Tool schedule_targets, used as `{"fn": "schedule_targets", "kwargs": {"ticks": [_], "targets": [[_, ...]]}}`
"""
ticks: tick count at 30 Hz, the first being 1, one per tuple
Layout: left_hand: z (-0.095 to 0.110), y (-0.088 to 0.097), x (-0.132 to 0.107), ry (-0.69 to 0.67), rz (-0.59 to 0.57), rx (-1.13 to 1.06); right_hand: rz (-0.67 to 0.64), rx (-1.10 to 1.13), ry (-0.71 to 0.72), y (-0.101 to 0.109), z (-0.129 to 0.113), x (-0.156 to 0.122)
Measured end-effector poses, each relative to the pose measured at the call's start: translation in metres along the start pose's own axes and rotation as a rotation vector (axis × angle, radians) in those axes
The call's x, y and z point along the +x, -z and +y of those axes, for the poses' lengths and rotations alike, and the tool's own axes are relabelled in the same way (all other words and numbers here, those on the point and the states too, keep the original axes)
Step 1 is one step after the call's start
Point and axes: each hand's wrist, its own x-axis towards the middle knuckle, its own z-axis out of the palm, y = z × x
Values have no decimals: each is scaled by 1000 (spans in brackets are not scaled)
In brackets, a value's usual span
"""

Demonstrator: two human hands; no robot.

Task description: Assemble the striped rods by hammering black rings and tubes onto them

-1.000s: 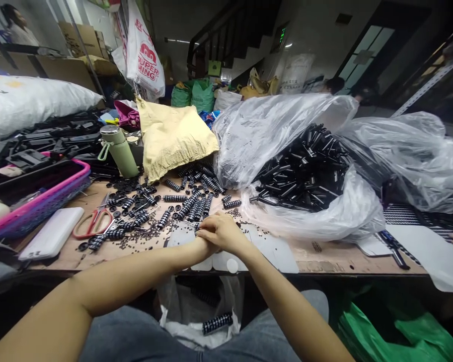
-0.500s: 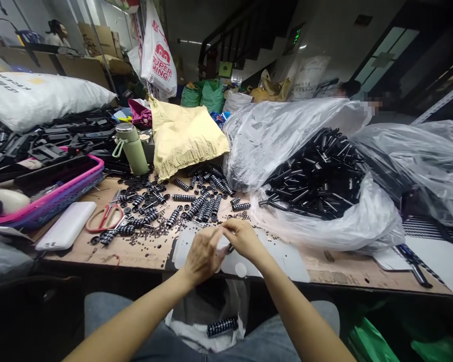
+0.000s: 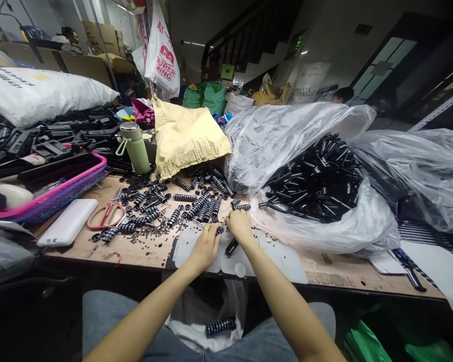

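My left hand point(image 3: 207, 246), with a ring on one finger, is closed at the work mat point(image 3: 281, 259), its fingertips on a small ribbed black roller point(image 3: 219, 230). Close beside it my right hand point(image 3: 239, 226) curls its fingers downward; whatever they grip is hidden. Beneath the right wrist a smooth black tube point(image 3: 231, 247) lies on the mat. Just beyond both hands several black-and-silver ribbed rollers point(image 3: 200, 205) lie in a loose pile, among thin metal pins and tiny dark rings.
Red-handled scissors point(image 3: 106, 216), a white power bank point(image 3: 68, 222) and a pink-rimmed basket point(image 3: 68, 188) stand left. A green flask point(image 3: 136, 151) and yellow sack point(image 3: 191, 138) are behind. An open plastic bag point(image 3: 264, 146) of black parts fills the right. Another roller point(image 3: 221, 327) lies in a bag at my lap.
My hands were together over the mat; they have moved forward and slightly apart, the right reaching farther. The black tube under the right wrist now shows more fully.
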Motion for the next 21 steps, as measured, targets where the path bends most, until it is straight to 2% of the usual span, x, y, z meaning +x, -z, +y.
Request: {"fn": "schedule_targets", "kwargs": {"ticks": [2,5,8,11,15,21], "targets": [[2,8,-1,61,22,-90,5,56,21,3,-2,-7],[3,19,-4,171,-32,-230,-1,215,78,7,-7,-26],[5,24,-8,231,-55,-257,-36,633,79,7,-13,-46],[8,24,-11,183,-34,-207,-54,935,5,7,-19,-58],[13,26,-14,100,-49,-158,-28,934,24,9,-19,-66],[15,26,-18,67,-59,-125,154,678,264,11,-18,-82]]}}
